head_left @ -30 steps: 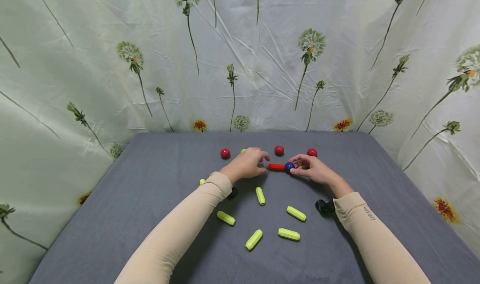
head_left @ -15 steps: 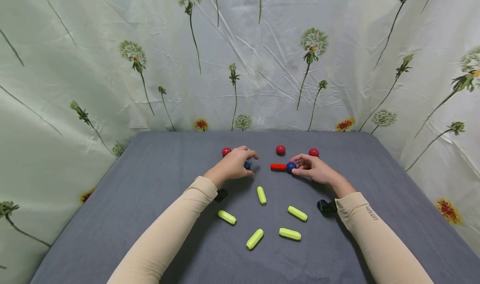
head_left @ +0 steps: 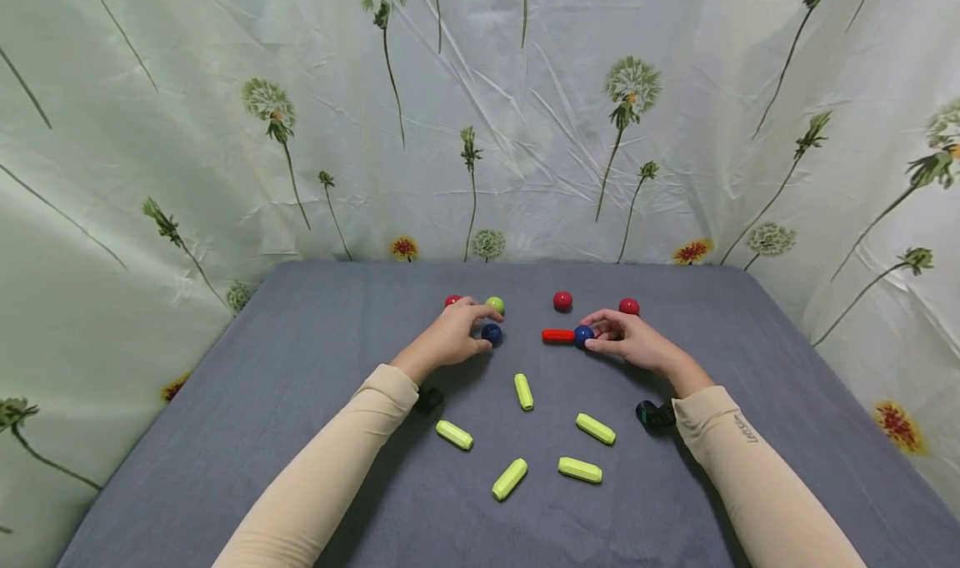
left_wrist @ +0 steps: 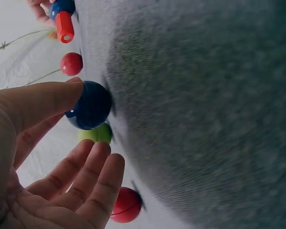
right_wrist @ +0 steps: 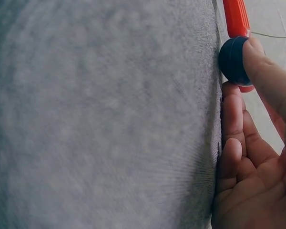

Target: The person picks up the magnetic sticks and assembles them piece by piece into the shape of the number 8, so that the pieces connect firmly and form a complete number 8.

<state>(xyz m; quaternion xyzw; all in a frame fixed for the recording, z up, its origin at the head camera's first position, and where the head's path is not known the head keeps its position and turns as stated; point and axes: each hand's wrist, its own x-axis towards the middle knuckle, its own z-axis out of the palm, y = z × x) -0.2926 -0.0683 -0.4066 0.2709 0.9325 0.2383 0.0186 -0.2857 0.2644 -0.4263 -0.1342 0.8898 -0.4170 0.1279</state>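
Note:
In the head view my left hand is at a dark blue ball on the grey cloth, thumb on its near side and index finger beyond it. The left wrist view has the thumb tip overlapping this ball's edge; the other fingers are spread apart, and the index fingertip is hidden behind the ball. My right hand pinches another blue ball between thumb and fingers. A red ridged rod extends left from that ball, its end against it and its free end facing the left hand.
A green ball lies just behind the left hand's blue ball. Red balls sit along the back: one partly behind the left hand, one mid-table, one behind the right hand. Several yellow-green rods lie nearer the front.
My left hand has moved left from beside the red rod's free end to the other blue ball, uncovering that ball and the green one. The right hand keeps its hold in place.

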